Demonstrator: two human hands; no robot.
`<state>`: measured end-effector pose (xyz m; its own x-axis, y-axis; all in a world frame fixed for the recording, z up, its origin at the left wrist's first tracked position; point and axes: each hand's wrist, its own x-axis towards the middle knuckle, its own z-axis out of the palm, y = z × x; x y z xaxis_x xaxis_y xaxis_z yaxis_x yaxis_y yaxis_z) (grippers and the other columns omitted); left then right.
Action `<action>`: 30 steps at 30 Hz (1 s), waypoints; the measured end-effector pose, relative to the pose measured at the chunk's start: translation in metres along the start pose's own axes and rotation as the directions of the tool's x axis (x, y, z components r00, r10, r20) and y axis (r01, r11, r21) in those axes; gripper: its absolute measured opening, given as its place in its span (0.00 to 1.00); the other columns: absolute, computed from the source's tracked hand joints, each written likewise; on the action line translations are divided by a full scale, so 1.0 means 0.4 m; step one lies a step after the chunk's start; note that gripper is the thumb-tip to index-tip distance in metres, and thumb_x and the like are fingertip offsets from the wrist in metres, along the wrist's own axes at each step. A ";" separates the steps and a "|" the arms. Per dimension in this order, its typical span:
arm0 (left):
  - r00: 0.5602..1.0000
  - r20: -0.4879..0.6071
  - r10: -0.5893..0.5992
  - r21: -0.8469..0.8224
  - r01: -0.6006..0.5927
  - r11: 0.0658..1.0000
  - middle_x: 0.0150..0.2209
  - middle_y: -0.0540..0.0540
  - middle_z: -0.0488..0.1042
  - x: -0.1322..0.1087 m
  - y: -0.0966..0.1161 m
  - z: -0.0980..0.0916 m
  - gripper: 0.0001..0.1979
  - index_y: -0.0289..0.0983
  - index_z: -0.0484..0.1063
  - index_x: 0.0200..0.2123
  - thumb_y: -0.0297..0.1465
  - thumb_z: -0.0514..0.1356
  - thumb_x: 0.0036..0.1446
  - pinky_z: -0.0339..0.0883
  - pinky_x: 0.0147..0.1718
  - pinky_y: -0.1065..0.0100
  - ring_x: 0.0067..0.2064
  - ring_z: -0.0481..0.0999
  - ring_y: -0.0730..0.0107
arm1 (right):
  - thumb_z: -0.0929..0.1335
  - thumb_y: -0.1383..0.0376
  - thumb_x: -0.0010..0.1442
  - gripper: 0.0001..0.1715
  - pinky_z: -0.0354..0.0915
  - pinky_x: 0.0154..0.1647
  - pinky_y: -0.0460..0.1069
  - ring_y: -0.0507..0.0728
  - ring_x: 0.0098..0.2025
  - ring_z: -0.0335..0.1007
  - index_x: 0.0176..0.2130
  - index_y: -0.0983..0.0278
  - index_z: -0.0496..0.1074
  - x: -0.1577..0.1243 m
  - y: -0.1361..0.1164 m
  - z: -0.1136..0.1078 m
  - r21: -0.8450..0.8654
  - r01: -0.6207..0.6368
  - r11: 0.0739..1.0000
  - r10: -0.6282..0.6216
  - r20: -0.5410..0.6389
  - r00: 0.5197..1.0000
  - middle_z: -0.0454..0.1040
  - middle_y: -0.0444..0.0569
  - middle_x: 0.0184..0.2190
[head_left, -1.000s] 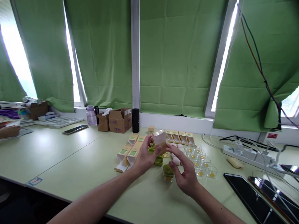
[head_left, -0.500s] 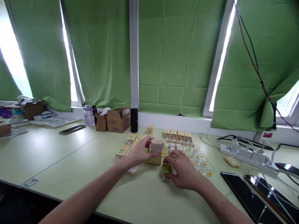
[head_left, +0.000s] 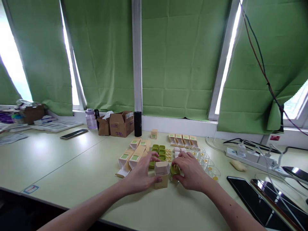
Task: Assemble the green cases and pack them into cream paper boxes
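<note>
My left hand (head_left: 145, 171) has its fingers and thumb around a small beige cardboard box (head_left: 162, 181), which stands upright with its top open. My right hand (head_left: 191, 171) grips a small clear jar with a green top (head_left: 175, 170), held just right of the box and apart from it. Behind the box lie several square green pieces (head_left: 162, 152) in rows, some covered by my left fingers. Small yellow pieces (head_left: 168, 155) sit beside them. Pale pinkish pieces (head_left: 177, 149) are partly hidden by my right hand. Clear cups with yellow centres (head_left: 215, 173) stand to its right.
More beige boxes (head_left: 134, 157) lie on the left, others (head_left: 185, 141) in a row at the back. A black cylinder (head_left: 138, 124) and brown cartons (head_left: 121, 124) stand by the wall. Phones (head_left: 250, 202), a power strip (head_left: 252, 157) and cables occupy the right side.
My left hand has brought the box nearer to me, uncovering the green pieces behind. My right hand has shifted the green-topped jar slightly, beside the box.
</note>
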<state>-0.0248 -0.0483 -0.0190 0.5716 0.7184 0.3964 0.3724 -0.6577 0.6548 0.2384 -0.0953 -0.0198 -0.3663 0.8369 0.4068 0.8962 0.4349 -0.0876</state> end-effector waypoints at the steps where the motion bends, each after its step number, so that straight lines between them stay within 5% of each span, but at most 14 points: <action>1: 0.998 -0.042 0.043 -0.010 -0.044 0.999 0.58 0.38 0.75 -0.003 0.001 -0.005 0.28 0.43 0.68 0.57 0.34 0.72 0.55 0.68 0.61 0.47 0.62 0.74 0.46 | 0.77 0.66 0.53 0.14 0.63 0.51 0.61 0.68 0.49 0.71 0.41 0.58 0.76 0.000 0.001 0.000 -0.003 0.004 1.000 -0.004 0.001 1.000 0.81 0.51 0.39; 6: 0.967 -0.032 0.254 0.030 -0.254 0.967 0.60 0.40 0.76 -0.015 0.013 -0.032 0.04 0.43 0.79 0.41 0.31 0.64 0.65 0.66 0.65 0.47 0.65 0.72 0.49 | 0.77 0.65 0.52 0.15 0.62 0.49 0.60 0.68 0.48 0.71 0.41 0.58 0.76 0.000 0.005 0.002 -0.026 0.005 1.000 -0.005 0.003 1.000 0.81 0.51 0.38; 10: 0.962 0.036 0.270 0.110 -0.273 0.956 0.65 0.42 0.74 -0.022 0.007 -0.031 0.09 0.46 0.84 0.44 0.30 0.63 0.65 0.64 0.67 0.44 0.68 0.69 0.48 | 0.77 0.65 0.53 0.14 0.61 0.50 0.60 0.68 0.49 0.71 0.41 0.59 0.76 -0.001 0.003 -0.002 -0.044 -0.016 0.999 0.018 0.036 0.999 0.81 0.52 0.39; 17: 0.989 -0.083 0.124 0.070 -0.119 0.990 0.54 0.41 0.82 0.005 -0.013 -0.001 0.13 0.43 0.85 0.49 0.37 0.61 0.68 0.72 0.62 0.51 0.60 0.79 0.52 | 0.77 0.61 0.54 0.14 0.59 0.50 0.58 0.66 0.49 0.71 0.41 0.61 0.77 0.003 0.003 -0.013 -0.027 -0.043 0.999 0.045 0.098 0.994 0.81 0.53 0.40; 23: 0.987 -0.118 0.113 0.024 -0.111 0.994 0.54 0.42 0.83 0.021 0.007 0.002 0.15 0.43 0.83 0.53 0.35 0.61 0.66 0.73 0.61 0.53 0.57 0.80 0.54 | 0.77 0.62 0.54 0.12 0.60 0.50 0.58 0.66 0.49 0.71 0.39 0.61 0.77 0.003 0.005 -0.011 -0.022 -0.041 0.999 0.043 0.079 0.996 0.81 0.53 0.39; 30: 0.997 -0.073 0.033 -0.113 -0.041 0.993 0.59 0.39 0.80 0.030 0.000 0.001 0.22 0.41 0.79 0.58 0.30 0.63 0.61 0.69 0.62 0.50 0.58 0.77 0.51 | 0.74 0.64 0.60 0.14 0.63 0.53 0.63 0.69 0.51 0.71 0.47 0.61 0.75 0.004 0.021 -0.015 0.013 -0.051 0.999 0.053 -0.218 0.975 0.82 0.55 0.42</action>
<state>-0.0178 -0.0398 -0.0144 0.5289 0.7107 0.4639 0.2630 -0.6569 0.7066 0.2468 -0.0923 -0.0145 -0.2552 0.7660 0.5900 0.9105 0.3957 -0.1200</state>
